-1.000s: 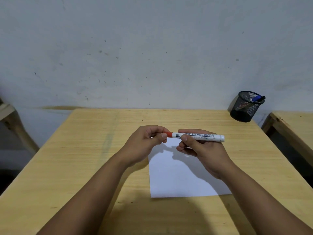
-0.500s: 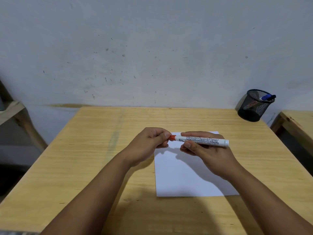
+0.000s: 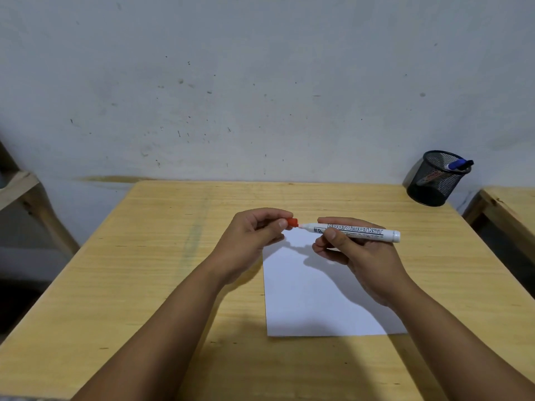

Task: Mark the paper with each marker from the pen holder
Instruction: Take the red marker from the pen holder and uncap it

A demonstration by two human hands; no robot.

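We hold a white board marker (image 3: 356,232) level over the far edge of the paper (image 3: 315,296), our right hand (image 3: 359,256) wrapped round its barrel, while our left hand (image 3: 252,241) pinches the red cap (image 3: 292,222), which sits just off the nib, seemingly free of it, though the gap is small. The mesh pen holder (image 3: 434,180) stands well apart at the far right corner of the wooden surface (image 3: 144,256), a blue marker (image 3: 459,164) leaning in it. From here the bare nib could brush our left fingers or smear the sheet early, and a loosely pinched cap could roll off the surface.
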